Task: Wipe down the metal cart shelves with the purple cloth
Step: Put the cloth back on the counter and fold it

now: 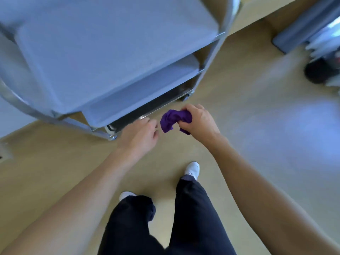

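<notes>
Now, the purple cloth (173, 119) is bunched up in mid-air, low down in front of the metal cart (227, 23). It sits just off the near edge of the bottom shelf (152, 109) and touches none of the shelves.

The right hand (199, 120) has it, fingers curled round the wad. A loose fold spills out to the left and a small tail pokes out under the palm. The left hand (141, 133) is just beside it, back of the hand up, fingers loosely bent and holding nothing. Its fingertips are very close to that hanging fold, and I cannot tell whether they brush it. Both forearms are bare and reach in from the bottom corners.

Out to the cart, seen from above in three tiers. The top shelf (110, 52) is broad, with a pale bluish sheen. The middle shelf (147, 85) steps out below it, and the bottom one is dark and in shadow. A tubular frame runs round the ends. One caster (184, 97) shows at the right near corner, and another wheel (110, 128) is at the left, just by the left hand.

Below is the tan floor (55, 153), with two white shoes (193, 169) and dark trousers (184, 218). Far off at the top right, well clear of the action, are a blurred grey piece and a dark round object (319, 72), too smeared to name.
</notes>
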Available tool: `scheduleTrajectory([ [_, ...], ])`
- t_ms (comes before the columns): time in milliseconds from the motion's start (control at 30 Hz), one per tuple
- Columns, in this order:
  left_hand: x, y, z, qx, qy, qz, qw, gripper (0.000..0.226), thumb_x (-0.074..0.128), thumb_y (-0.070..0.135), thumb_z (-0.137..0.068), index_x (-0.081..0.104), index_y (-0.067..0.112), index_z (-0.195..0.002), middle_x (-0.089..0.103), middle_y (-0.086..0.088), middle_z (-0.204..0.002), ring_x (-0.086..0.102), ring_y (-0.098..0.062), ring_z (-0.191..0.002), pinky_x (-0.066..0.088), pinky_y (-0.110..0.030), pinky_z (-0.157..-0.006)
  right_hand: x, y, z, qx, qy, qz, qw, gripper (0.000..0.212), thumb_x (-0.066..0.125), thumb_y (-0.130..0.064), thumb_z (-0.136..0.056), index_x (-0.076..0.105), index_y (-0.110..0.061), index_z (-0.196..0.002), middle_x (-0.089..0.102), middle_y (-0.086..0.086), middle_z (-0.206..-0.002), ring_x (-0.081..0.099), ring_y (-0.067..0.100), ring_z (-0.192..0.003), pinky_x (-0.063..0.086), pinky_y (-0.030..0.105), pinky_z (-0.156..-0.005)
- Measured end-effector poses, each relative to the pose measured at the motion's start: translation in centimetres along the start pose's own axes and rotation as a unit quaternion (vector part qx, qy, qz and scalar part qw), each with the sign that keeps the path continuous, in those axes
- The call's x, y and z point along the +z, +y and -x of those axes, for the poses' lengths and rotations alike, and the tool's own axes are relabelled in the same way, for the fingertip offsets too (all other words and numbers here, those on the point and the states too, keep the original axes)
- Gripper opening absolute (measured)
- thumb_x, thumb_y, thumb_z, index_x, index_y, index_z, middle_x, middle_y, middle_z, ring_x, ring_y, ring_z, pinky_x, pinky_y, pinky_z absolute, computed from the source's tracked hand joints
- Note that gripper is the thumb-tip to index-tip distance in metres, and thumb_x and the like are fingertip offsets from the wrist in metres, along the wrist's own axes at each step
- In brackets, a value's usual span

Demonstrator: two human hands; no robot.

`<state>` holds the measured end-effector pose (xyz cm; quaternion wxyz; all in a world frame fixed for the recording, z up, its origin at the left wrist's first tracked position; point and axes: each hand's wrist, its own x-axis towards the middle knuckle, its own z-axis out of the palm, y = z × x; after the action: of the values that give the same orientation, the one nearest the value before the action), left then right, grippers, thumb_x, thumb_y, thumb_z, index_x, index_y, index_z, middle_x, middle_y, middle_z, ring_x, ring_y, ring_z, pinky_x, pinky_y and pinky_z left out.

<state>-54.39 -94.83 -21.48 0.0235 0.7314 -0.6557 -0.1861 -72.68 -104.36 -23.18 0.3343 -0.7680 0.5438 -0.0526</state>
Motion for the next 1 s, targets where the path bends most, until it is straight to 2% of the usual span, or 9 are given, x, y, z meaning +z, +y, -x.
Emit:
scheduleTrajectory([
  [133,-6.8,8.7,-0.7,0.078,0.008,-0.029,0.996,0.021,0.045,0.031,-0.092,0.061,0.02,-0.101,0.06,0.005,-0.096,0.058,-0.02,-0.088,0.048,-0.035,-0.062,-11.0,1.2,4.5,0.015,0.061,-0.016,0.998,0.029,0.069,-0.026,-0.074,0.058,-0.032,-0.101,0.051,-0.005,-0.092,0.056,0.022,-0.081,0.05,0.033,-0.068],
  [267,-10.4,16.1,-3.4,0.114,0.031,-0.048,0.992,0.015,0.046,0.03,-0.092,0.058,0.02,-0.092,0.058,0.006,-0.089,0.053,-0.017,-0.076,0.029,-0.029,-0.049,-18.8,3.4,6.4,0.021,0.126,-0.036,0.991,0.029,0.07,-0.026,-0.072,0.06,-0.03,-0.099,0.052,-0.003,-0.09,0.056,0.021,-0.077,0.051,0.035,-0.069],
  [500,-13.1,26.3,-9.7,0.141,0.069,-0.047,0.987,0.016,0.046,0.028,-0.093,0.06,0.021,-0.091,0.056,0.005,-0.085,0.056,-0.018,-0.077,0.041,-0.029,-0.054,-28.3,8.6,6.4,0.039,0.195,-0.039,0.979,0.027,0.066,-0.032,-0.073,0.057,-0.036,-0.098,0.051,-0.007,-0.092,0.058,0.022,-0.082,0.055,0.039,-0.07],
  [733,-14.4,30.9,-16.5,0.175,0.086,-0.032,0.98,0.015,0.048,0.029,-0.094,0.061,0.02,-0.096,0.06,0.006,-0.093,0.059,-0.016,-0.081,0.048,-0.032,-0.063,-33.6,12.2,2.4,0.05,0.225,-0.022,0.973,0.031,0.069,-0.033,-0.074,0.057,-0.036,-0.103,0.052,-0.007,-0.097,0.057,0.02,-0.086,0.056,0.041,-0.071],
  [1000,-16.4,29.8,-29.8,0.122,0.103,0.011,0.987,0.015,0.047,0.025,-0.092,0.059,0.018,-0.094,0.062,0.004,-0.087,0.059,-0.019,-0.075,0.052,-0.036,-0.064,-39.1,12.8,-10.5,0.011,0.205,0.026,0.978,0.037,0.072,-0.033,-0.078,0.058,-0.033,-0.111,0.052,-0.007,-0.103,0.055,0.019,-0.093,0.056,0.038,-0.076],
])
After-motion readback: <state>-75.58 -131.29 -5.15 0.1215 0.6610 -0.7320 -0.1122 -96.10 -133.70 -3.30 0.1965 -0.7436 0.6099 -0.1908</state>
